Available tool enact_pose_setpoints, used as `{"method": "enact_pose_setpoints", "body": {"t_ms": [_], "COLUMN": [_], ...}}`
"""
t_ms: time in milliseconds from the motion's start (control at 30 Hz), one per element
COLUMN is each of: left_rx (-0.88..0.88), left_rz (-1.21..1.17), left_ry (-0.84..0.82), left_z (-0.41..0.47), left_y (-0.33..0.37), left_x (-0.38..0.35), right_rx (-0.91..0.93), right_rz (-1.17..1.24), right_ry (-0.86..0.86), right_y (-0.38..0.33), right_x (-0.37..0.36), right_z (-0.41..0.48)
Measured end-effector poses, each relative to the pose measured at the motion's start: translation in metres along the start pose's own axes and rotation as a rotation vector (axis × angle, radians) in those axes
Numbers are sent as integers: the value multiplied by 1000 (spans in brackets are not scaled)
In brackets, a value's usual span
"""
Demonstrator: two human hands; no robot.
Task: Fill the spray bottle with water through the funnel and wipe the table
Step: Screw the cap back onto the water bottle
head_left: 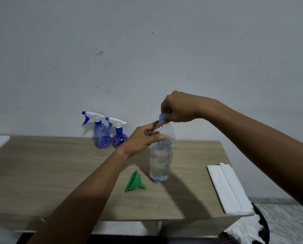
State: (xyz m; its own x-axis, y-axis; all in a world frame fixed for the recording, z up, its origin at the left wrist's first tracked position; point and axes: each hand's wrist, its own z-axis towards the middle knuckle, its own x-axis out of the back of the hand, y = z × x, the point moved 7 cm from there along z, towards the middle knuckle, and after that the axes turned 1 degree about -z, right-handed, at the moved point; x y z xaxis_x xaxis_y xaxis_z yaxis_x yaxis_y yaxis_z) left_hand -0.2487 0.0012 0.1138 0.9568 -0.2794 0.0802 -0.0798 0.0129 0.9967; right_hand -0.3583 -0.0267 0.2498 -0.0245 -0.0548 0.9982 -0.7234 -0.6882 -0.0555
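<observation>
Two roles: your left grip (142, 138) is steadying (clasping) the clear plastic water bottle (160, 161) while your right grip (178, 108) is pinching its blue cap (163, 118).

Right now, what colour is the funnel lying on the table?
Green. The funnel shows best in the head view, the only one.

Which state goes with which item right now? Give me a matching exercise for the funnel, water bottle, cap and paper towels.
Things:
1. funnel
2. water bottle
3. cap
4. paper towels

States:
A. stacked at the right edge of the table
B. pinched by the right hand
C. lying on its side
D. upright, held near the neck by the left hand

Pairs: 1-C, 2-D, 3-B, 4-A
</observation>
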Motion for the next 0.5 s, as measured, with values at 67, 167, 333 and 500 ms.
{"method": "enact_pose_setpoints", "body": {"t_ms": [67, 167, 333, 500], "left_rx": [-5, 0, 2, 19], "left_rz": [6, 16, 22, 40], "left_ry": [-2, -6, -2, -22], "left_z": [-1, -1, -3, 0], "left_y": [1, 1, 3, 1], "left_x": [-1, 0, 0, -1], "right_rx": [-10, -16, -13, 15], "right_rz": [-28, -46, 86, 249], "right_ry": [3, 29, 46, -114], "right_y": [0, -1, 4, 15], "right_x": [0, -1, -3, -4], "right_z": [0, -2, -5, -9]}}
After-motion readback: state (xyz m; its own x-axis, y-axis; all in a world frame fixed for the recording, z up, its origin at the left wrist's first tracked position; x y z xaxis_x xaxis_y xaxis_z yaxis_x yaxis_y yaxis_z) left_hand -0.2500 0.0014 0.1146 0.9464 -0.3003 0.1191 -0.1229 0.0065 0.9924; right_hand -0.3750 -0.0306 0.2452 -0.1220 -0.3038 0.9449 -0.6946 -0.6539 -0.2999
